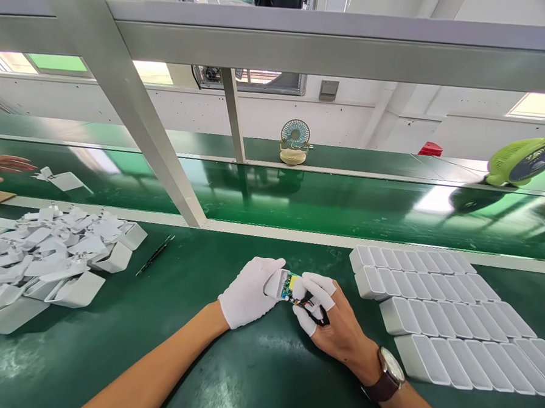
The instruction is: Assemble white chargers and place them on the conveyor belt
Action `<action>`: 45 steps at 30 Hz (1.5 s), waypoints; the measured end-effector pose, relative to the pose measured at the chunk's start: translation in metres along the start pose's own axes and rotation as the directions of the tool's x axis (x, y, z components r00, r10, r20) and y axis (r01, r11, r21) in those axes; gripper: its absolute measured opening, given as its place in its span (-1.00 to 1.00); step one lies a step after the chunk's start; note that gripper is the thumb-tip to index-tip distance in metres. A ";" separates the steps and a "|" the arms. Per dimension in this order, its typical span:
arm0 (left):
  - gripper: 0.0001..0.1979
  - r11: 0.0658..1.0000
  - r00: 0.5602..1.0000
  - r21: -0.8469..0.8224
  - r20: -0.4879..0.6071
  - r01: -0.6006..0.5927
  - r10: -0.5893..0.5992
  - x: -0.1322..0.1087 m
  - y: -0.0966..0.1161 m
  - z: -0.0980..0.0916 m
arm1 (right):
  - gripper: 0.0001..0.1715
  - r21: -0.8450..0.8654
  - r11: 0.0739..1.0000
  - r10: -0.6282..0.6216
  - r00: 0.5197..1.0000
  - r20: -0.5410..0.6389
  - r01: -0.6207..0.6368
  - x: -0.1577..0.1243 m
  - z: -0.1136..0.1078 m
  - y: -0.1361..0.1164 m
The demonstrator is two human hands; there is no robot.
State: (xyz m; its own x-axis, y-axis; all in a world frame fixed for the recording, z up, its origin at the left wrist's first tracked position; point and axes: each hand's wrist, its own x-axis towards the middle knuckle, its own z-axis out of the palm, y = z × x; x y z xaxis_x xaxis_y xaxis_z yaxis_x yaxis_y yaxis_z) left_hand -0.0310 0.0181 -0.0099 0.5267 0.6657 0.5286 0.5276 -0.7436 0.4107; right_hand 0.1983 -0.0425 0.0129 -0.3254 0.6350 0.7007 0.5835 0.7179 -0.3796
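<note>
My left hand (250, 292), in a white glove, is closed around a small white plastic casing (273, 286) over the middle of the green table. A green circuit board (288, 286) with a yellow component sits at the casing's open end; how deep it goes in cannot be seen. My right hand (334, 316) has white finger covers on the thumb and some fingers and is closed on the board's other end. A black and white part (315, 310) shows between those fingers, its kind unclear. A watch is on the right wrist.
Rows of white casings (443, 323) stand at the right. White plastic parts (51, 252) are heaped at the left, beside a black pen-like tool (155, 255). Beyond runs a green conveyor belt (272, 195), under a metal frame (144, 113). Another person's hand (3, 166) reaches in at far left.
</note>
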 end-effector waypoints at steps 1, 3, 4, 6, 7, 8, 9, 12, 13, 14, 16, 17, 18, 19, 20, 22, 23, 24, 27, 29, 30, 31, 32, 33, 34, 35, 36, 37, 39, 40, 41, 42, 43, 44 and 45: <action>-0.24 1.000 1.000 -0.002 -0.003 -0.006 0.006 0.000 0.000 0.000 | -0.28 -0.001 1.000 -0.007 1.000 0.000 0.007 0.000 0.000 0.000; -0.25 1.000 1.000 -0.009 -0.011 -0.021 0.021 0.001 0.000 -0.001 | -0.28 -0.006 1.000 -0.021 1.000 -0.003 0.021 -0.001 0.001 0.001; -0.25 0.999 0.999 -0.013 -0.013 -0.029 0.029 0.001 0.000 -0.001 | -0.27 -0.008 1.000 -0.025 1.000 -0.004 0.025 -0.001 0.002 0.002; -0.27 0.999 0.999 -0.019 -0.013 -0.036 0.036 0.001 0.000 -0.001 | -0.26 -0.015 0.999 -0.031 1.000 -0.004 0.031 -0.001 0.002 0.002; -0.28 0.999 0.999 -0.020 -0.011 -0.038 0.037 0.001 0.000 -0.001 | -0.26 -0.019 0.999 -0.032 0.999 -0.001 0.032 -0.002 0.003 0.002; -0.29 0.999 0.999 -0.018 -0.010 -0.038 0.037 0.001 0.000 -0.001 | -0.26 -0.023 0.999 -0.034 0.999 0.003 0.034 -0.002 0.003 0.002; -0.30 0.999 0.999 -0.015 -0.008 -0.037 0.037 0.001 0.001 -0.001 | -0.27 -0.026 0.999 -0.035 0.999 0.007 0.035 -0.002 0.003 0.001; -0.31 0.999 0.999 -0.008 -0.003 -0.044 0.044 0.000 0.001 0.000 | -0.27 -0.028 0.999 -0.038 0.999 0.015 0.039 -0.002 0.003 0.001; -0.30 0.999 0.999 -0.007 -0.003 -0.048 0.048 0.000 0.001 0.000 | -0.27 -0.028 0.999 -0.037 0.999 0.016 0.038 -0.002 0.003 0.001; -0.30 0.999 0.999 -0.006 -0.005 -0.054 0.054 0.000 0.001 0.000 | -0.27 -0.027 0.999 -0.035 0.999 0.018 0.035 -0.003 0.003 0.001; -0.30 0.998 0.998 -0.003 -0.010 -0.067 0.067 0.001 0.001 0.000 | -0.27 -0.025 0.999 -0.030 0.999 0.026 0.031 -0.003 0.003 0.002; -0.30 0.997 0.997 -0.004 -0.012 -0.073 0.073 0.001 0.002 0.000 | -0.27 -0.023 0.999 -0.029 0.999 0.028 0.030 -0.003 0.003 0.002; -0.30 0.997 0.997 -0.005 -0.014 -0.078 0.078 0.001 0.002 -0.001 | -0.26 -0.022 0.999 -0.030 0.999 0.029 0.031 -0.003 0.003 0.002; -0.31 0.997 0.997 -0.010 -0.017 -0.081 0.081 0.001 0.002 -0.001 | -0.26 -0.019 0.999 -0.032 0.999 0.029 0.033 -0.003 0.003 0.002; -0.31 0.996 0.996 -0.015 -0.020 -0.082 0.082 0.001 0.002 -0.001 | -0.26 -0.018 0.999 -0.035 0.999 0.027 0.036 -0.003 0.003 0.002; -0.32 0.996 0.996 -0.020 -0.022 -0.081 0.081 0.001 0.002 -0.001 | -0.25 -0.015 0.999 -0.042 0.999 0.023 0.042 -0.003 0.004 0.003; -0.33 0.997 0.997 -0.020 -0.021 -0.078 0.078 0.002 0.002 -0.001 | -0.24 -0.014 0.999 -0.045 0.999 0.023 0.045 -0.003 0.004 0.002; -0.34 0.997 0.997 -0.019 -0.020 -0.077 0.076 0.002 0.002 -0.001 | -0.23 -0.014 0.999 -0.048 0.999 0.023 0.049 -0.003 0.004 0.002; -0.36 0.997 0.997 -0.024 -0.019 -0.073 0.073 0.002 0.002 -0.001 | -0.22 -0.022 0.998 -0.051 0.998 0.022 0.052 -0.004 0.004 0.001; -0.36 0.997 0.997 -0.029 -0.019 -0.072 0.071 0.001 0.002 -0.001 | -0.22 -0.028 0.998 -0.053 0.999 0.014 0.053 -0.004 0.004 0.000; -0.36 0.997 0.997 -0.030 -0.017 -0.071 0.071 0.001 0.002 -0.001 | -0.22 -0.030 0.998 -0.054 0.998 0.010 0.054 -0.003 0.004 0.000; -0.36 0.997 0.998 -0.031 -0.017 -0.069 0.069 0.001 0.002 -0.001 | -0.23 -0.031 0.998 -0.056 0.998 0.007 0.056 -0.003 0.004 -0.001; -0.35 0.997 0.998 -0.032 -0.015 -0.069 0.068 0.001 0.002 -0.001 | -0.24 -0.033 0.998 -0.057 0.998 0.005 0.057 -0.002 0.004 -0.001; -0.35 0.997 0.998 -0.035 -0.014 -0.068 0.068 0.001 0.002 -0.001 | -0.25 -0.036 0.998 -0.054 0.999 0.005 0.054 -0.002 0.004 -0.002; -0.35 0.997 0.998 -0.037 -0.012 -0.068 0.068 0.001 0.002 -0.001 | -0.25 -0.038 0.998 -0.052 0.999 0.006 0.052 -0.001 0.004 -0.002; -0.35 0.997 0.998 -0.039 -0.014 -0.068 0.068 0.001 0.003 -0.001 | -0.26 -0.039 0.998 -0.049 0.999 0.006 0.049 -0.001 0.004 -0.002; -0.35 0.997 0.997 -0.040 -0.015 -0.070 0.070 0.001 0.003 -0.001 | -0.26 -0.039 0.998 -0.047 0.999 0.009 0.047 -0.001 0.004 -0.002; -0.35 0.997 0.997 -0.039 -0.017 -0.073 0.073 0.001 0.003 -0.002 | -0.26 -0.040 0.998 -0.047 0.999 0.011 0.047 -0.001 0.004 -0.002; -0.35 0.996 0.996 -0.033 -0.023 -0.081 0.080 0.002 0.004 -0.002 | -0.25 -0.043 0.998 -0.052 0.999 0.016 0.052 -0.001 0.004 -0.001; -0.35 0.996 0.996 -0.030 -0.025 -0.084 0.083 0.002 0.004 -0.002 | -0.24 -0.046 0.997 -0.055 0.998 0.018 0.056 -0.001 0.004 -0.001; -0.35 0.996 0.996 -0.027 -0.026 -0.085 0.084 0.003 0.004 -0.002 | -0.23 -0.048 0.997 -0.059 0.998 0.018 0.059 -0.001 0.004 -0.001; -0.35 0.996 0.996 -0.025 -0.026 -0.084 0.083 0.003 0.004 -0.003 | -0.23 -0.049 0.997 -0.061 0.998 0.017 0.062 -0.001 0.004 0.000; -0.35 0.996 0.996 -0.024 -0.026 -0.082 0.081 0.003 0.005 -0.003 | -0.22 -0.049 0.997 -0.063 0.998 0.015 0.063 -0.002 0.004 0.000; -0.35 0.997 0.997 -0.023 -0.025 -0.079 0.079 0.003 0.005 -0.003 | -0.20 -0.049 0.997 -0.063 0.998 0.015 0.064 -0.002 0.004 0.000; -0.36 0.997 0.997 -0.024 -0.023 -0.077 0.077 0.004 0.006 -0.003 | -0.20 -0.048 0.997 -0.063 0.998 0.013 0.064 -0.002 0.004 0.000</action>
State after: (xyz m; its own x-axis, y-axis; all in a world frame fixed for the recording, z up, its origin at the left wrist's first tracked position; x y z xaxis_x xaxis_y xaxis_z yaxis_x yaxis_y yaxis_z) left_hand -0.0282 0.0161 -0.0033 0.5499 0.6049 0.5759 0.4692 -0.7942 0.3862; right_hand 0.1967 -0.0426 0.0090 -0.3715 0.5921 0.7151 0.5966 0.7424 -0.3049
